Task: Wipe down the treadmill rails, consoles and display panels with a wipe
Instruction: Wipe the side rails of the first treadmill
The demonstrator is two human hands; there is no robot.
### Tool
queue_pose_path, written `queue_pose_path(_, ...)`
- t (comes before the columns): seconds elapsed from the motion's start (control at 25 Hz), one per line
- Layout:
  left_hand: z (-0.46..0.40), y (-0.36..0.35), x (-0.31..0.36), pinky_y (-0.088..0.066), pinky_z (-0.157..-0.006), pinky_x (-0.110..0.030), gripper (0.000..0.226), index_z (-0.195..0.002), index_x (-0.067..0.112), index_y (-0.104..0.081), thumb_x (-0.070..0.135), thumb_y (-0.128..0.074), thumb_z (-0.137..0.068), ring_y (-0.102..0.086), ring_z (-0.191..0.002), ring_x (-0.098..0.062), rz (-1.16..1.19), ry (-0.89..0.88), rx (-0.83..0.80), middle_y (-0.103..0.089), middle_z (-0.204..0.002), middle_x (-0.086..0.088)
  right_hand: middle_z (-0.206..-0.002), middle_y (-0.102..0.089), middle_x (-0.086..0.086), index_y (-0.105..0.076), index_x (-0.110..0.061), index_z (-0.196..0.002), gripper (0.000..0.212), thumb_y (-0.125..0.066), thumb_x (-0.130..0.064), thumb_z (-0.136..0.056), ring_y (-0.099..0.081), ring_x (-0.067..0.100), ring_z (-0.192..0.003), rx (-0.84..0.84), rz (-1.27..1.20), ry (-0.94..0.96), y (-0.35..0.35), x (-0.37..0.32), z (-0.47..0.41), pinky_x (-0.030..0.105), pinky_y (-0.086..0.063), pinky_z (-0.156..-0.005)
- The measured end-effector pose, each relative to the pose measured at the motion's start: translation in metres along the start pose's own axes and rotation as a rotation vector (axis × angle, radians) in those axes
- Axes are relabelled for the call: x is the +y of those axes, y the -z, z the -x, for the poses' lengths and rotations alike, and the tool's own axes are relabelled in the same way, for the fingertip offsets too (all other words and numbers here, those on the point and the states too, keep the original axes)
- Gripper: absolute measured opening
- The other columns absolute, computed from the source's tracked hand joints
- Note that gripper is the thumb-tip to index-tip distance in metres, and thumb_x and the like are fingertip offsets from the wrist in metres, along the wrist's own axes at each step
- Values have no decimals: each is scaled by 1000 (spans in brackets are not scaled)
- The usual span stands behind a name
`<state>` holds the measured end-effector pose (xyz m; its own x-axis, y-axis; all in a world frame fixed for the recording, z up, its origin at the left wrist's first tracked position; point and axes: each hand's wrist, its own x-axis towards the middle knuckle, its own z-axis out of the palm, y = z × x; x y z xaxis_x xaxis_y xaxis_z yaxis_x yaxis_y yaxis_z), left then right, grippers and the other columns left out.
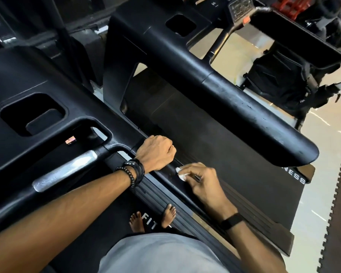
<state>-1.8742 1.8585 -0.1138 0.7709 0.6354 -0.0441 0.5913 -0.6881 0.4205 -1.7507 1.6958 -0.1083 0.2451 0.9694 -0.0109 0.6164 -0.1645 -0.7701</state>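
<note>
Head view. The left hand (156, 151) is seen curled around the black treadmill rail (165, 174), gripping it from above; beaded bracelets (132, 172) are worn at that wrist. Just beside it, the white wipe (180, 173) is pinched under the fingers of the right hand (202, 181) and pressed against the same rail. A neighbouring treadmill's rail (250, 117) lies further right, and bare feet (167, 214) are seen on the belt (110, 225) below.
</note>
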Motion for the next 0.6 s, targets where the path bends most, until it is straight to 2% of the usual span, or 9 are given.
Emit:
queue_pose_path(0.12, 2, -4, 0, -45, -82, -36, 35, -67, 12, -53, 25, -38, -96, -54, -72, -18, -53, 8, 4, -57, -72, 2, -109, -74, -6, -79, -13, -96, 30, -71, 11, -81, -62, 1, -103, -93, 16, 143, -14, -17, 1, 23, -51, -90)
queue_pose_path(0.24, 3, -5, 0, -47, -83, -35, 33, -66, 13, -50, 25, -36, -93, -53, -71, -18, -102, 7, -1, -57, -72, 2, -111, -74, -10, -79, -14, -96, 22, -71, 4, -88, -64, 2, -107, -123, -39, 204, 7, 0, 26, 22, -50, -92)
queue_pose_path(0.36, 6, -4, 3, -47, -86, -36, 32, -63, 16, -43, 22, -40, -94, -52, -70, -19, -100, 3, 13, -50, -69, 5, -103, -76, -12, -80, -15, -91, 17, -74, 1, -87, -68, 5, -101, -92, -127, 39, 28, 30, 24, 32, -55, -89)
queue_pose_path(0.44, 7, -1, 6, -48, -86, -37, 32, -63, 15, -44, 22, -43, -94, -52, -71, -20, -107, 23, 3, -51, -70, 4, -98, -76, -12, -80, -16, -92, 19, -74, 1, -86, -68, 6, -94, -104, -96, -8, 26, 37, 4, 35, -55, -84)
queue_pose_path(0.6, 4, 2, 8, -43, -88, -36, 25, -71, 15, -51, 20, -45, -95, -60, -87, -24, -108, 57, -7, -65, -88, -3, -96, -65, -19, -76, -14, -110, 32, -72, 3, -83, -57, -10, -86, -115, -103, 56, 3, 8, -21, 12, -44, -84)
